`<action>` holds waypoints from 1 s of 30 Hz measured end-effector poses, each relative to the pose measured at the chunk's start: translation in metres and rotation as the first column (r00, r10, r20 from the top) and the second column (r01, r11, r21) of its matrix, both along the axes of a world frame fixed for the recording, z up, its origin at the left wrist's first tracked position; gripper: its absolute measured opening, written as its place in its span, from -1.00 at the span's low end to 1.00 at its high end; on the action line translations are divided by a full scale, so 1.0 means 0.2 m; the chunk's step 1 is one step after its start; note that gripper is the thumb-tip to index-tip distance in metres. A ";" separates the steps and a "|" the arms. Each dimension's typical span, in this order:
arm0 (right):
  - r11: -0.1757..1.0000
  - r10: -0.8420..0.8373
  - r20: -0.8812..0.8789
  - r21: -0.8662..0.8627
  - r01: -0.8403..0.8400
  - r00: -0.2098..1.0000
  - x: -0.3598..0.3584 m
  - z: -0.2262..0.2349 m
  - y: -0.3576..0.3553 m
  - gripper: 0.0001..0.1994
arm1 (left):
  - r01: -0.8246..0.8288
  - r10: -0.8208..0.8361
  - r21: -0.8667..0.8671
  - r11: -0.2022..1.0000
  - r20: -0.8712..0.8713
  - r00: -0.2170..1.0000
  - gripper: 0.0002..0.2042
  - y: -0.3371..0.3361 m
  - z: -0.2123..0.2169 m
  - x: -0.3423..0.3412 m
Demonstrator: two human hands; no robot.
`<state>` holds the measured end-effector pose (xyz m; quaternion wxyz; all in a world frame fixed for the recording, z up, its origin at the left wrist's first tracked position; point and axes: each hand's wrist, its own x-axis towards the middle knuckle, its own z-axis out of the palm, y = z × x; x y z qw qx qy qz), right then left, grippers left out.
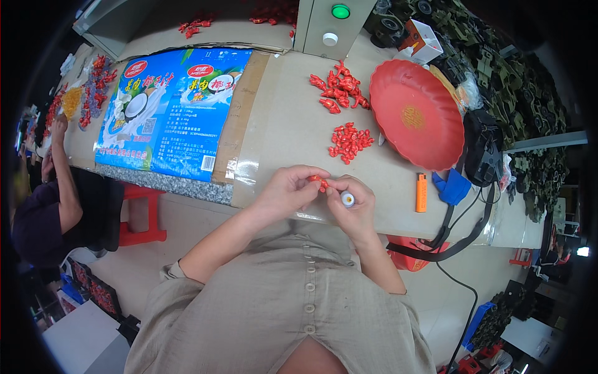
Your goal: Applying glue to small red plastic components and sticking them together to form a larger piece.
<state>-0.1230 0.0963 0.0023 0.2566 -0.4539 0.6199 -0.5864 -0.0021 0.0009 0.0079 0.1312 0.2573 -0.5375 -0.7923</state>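
Near frame centre, a small red piece (320, 182) slants down-right, clamped between the fingers of the left hand (285, 191) and right hand (354, 204).

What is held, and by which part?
Left hand pinches a red toy piece by its left end; right hand pinches its right end and grips a white cylinder by its side.

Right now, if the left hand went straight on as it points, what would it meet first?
Past the small red piece it pinches, the left hand would probably meet the right hand; depth is unclear.
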 end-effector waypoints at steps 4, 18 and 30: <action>1.000 0.011 -0.012 -0.014 -0.011 1.000 0.00 -0.01 0.00 -0.90 | -0.014 0.014 -0.006 1.000 0.006 1.000 -0.80 0.00 0.00 0.00; 0.997 -0.068 0.141 -0.032 0.073 0.988 0.00 -0.02 0.01 -0.91 | 0.043 -0.004 0.284 0.958 -0.135 0.991 -0.78 -0.05 0.00 0.02; 0.997 -0.040 0.181 -0.057 0.051 0.983 -0.01 -0.01 0.02 -0.90 | 0.144 -0.069 0.381 0.913 -0.205 0.976 -0.84 -0.10 0.01 0.00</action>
